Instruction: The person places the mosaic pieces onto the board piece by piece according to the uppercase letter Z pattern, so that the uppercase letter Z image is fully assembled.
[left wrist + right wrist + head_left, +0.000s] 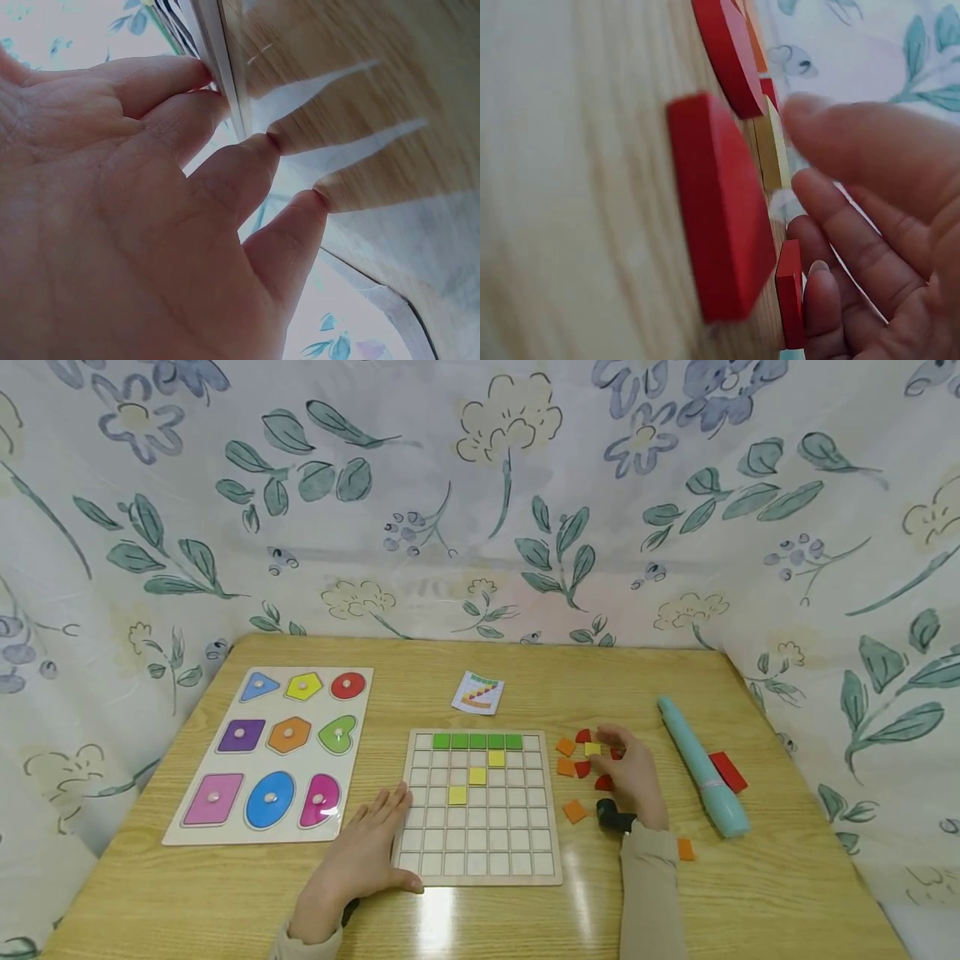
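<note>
My left hand (367, 847) rests with straight fingers against the left edge of a wooden grid board (557, 827), its thumb at the near corner. In the left wrist view, the fingertips (259, 154) touch the wood tabletop and the board's edge. Several green square tiles (477, 742) fill part of the board's top row; three yellow tiles (477, 776) step diagonally below. Over loose pieces to the right, my right hand (633, 772) has thumb and fingers apart beside a yellow tile (774, 146). Red quarter-circle pieces (724, 210) lie around it.
Several orange square tiles (574, 811) lie right of the board. A small pattern card (478, 693) sits behind it. A knobbed shape puzzle (352, 693) occupies the left side. At right lie a teal tapered stick (701, 764) and a red rectangular object (729, 772).
</note>
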Available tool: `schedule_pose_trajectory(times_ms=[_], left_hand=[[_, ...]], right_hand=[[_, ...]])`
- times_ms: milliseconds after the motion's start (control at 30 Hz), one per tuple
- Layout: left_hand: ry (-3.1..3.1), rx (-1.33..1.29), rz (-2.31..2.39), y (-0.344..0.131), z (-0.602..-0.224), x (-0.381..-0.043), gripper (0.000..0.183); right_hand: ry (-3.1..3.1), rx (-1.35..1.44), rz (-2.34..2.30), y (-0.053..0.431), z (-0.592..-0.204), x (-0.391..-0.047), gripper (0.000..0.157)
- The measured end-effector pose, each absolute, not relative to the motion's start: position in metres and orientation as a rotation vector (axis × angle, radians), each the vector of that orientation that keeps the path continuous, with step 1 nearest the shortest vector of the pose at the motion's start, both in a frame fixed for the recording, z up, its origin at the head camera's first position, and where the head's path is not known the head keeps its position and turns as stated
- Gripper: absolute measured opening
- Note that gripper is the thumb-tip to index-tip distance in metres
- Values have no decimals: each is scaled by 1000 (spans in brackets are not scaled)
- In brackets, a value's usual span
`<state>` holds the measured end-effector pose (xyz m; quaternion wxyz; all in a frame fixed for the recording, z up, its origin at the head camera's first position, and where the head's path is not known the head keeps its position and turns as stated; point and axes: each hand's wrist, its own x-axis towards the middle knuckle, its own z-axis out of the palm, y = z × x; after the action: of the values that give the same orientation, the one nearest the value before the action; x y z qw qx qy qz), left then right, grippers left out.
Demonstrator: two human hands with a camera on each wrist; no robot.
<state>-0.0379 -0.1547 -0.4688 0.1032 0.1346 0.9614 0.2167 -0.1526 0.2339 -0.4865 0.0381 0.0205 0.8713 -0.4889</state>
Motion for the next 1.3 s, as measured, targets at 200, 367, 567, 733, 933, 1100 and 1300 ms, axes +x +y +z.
schedule_pose_trajectory(times_ms=[200,367,567,733,933,1100,1300], left_hand=[[2831,385,640,-155,-468,-38,122],[2823,380,641,-155,-468,-38,122],[2837,389,640,-155,-470,-39,122],[2835,390,646,-155,-470,-39,122],[2816,365,649,-155,-469,-37,122],[2818,359,637,-155,-469,-37,121],[2828,384,628,-155,-468,-37,121]], right_hand=[[2748,68,-1393,235,-484,-152,43],[2824,88,-1305,233,-481,-153,34],[2833,76,-1280,233,-479,-156,32],[2833,61,-1299,230,-474,-156,33],[2816,-30,-1366,205,-465,-154,34],[2719,-169,-1472,171,-458,-153,35],[2594,-273,-1495,125,-454,-146,29]])
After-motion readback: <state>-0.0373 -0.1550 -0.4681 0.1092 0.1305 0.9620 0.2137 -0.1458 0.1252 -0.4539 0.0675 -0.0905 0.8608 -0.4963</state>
